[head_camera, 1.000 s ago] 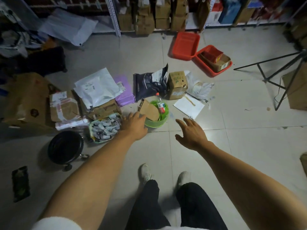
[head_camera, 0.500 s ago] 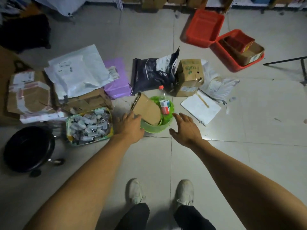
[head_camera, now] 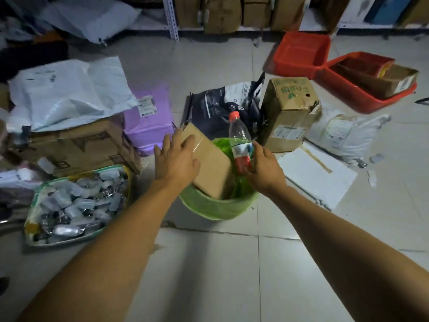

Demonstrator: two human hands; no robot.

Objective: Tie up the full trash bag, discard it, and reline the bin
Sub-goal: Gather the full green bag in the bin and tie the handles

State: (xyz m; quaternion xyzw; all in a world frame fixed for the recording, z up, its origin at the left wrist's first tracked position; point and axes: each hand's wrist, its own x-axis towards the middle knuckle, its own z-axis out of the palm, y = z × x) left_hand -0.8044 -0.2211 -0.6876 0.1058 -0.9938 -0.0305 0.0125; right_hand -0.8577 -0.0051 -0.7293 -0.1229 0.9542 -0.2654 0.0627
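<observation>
**Hands reach the overfull bin**

The green trash bag (head_camera: 216,206) lines the bin at 12 o'clock. The left hand (head_camera: 177,156) rests flat on the cardboard box (head_camera: 210,159), fingers relaxed; the right hand (head_camera: 264,166) curls around the bottle (head_camera: 240,140), likely pushing contents down for tying.

The bin liner (head_camera: 216,208) is bright lime green, and the brown cardboard (head_camera: 209,163) stands in it beside a clear bottle (head_camera: 240,145) with a red cap and red label. Behind lie a lilac parcel (head_camera: 148,122), a black pouch (head_camera: 220,105) with white print, and two red trays (head_camera: 301,54).
</observation>
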